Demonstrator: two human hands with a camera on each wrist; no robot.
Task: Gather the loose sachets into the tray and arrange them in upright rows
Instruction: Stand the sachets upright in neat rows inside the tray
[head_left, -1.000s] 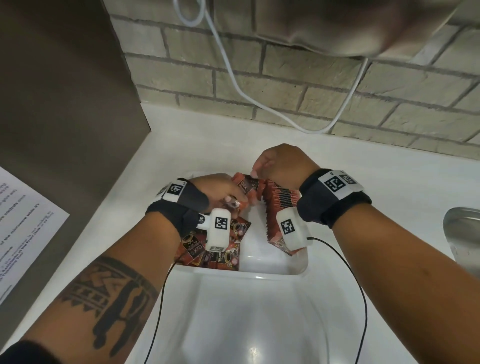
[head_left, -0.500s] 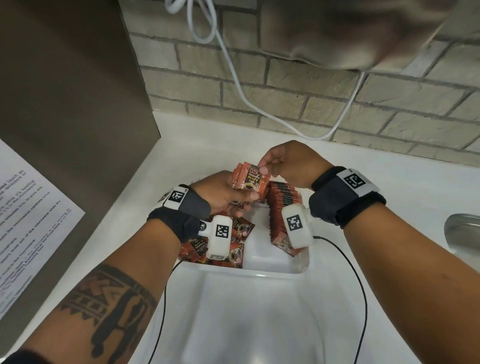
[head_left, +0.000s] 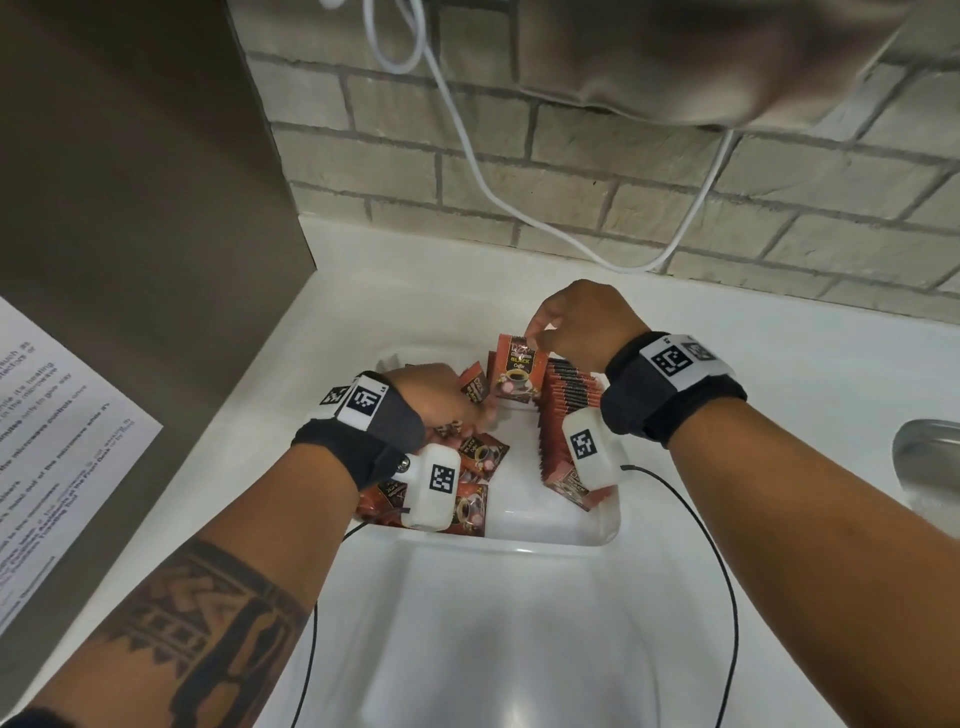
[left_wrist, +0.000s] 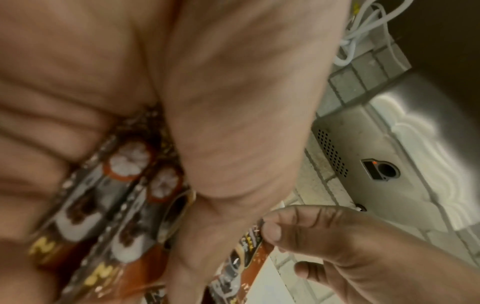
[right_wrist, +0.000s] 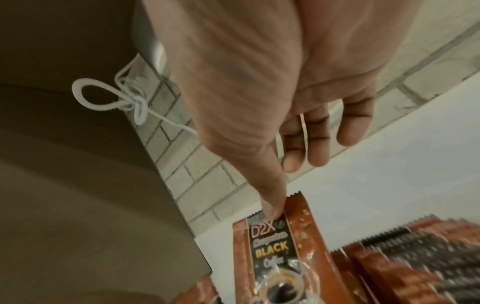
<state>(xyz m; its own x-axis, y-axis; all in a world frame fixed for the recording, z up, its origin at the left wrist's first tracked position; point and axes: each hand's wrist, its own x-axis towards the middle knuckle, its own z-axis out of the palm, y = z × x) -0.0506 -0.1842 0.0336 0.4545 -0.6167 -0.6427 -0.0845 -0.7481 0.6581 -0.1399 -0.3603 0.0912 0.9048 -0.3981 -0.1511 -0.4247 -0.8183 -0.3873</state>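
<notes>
Both hands work over the white tray (head_left: 550, 530) on the white desk (head_left: 779, 374). Her right hand (head_left: 582, 322) pinches the top edge of one upright sachet (head_left: 517, 374) between thumb and forefinger, holding it just left of the standing row of sachets (head_left: 569, 415) along the tray's right side. Down in the tray's left half, the left hand (head_left: 441, 400) has its fingers curled round a few loose sachets (left_wrist: 122, 197), with more loose ones (head_left: 480, 457) lying flat beneath its wrist.

Kitchenette: brick backsplash (head_left: 675, 218), white counter (head_left: 779, 353), steel sink (head_left: 930, 462).
</notes>
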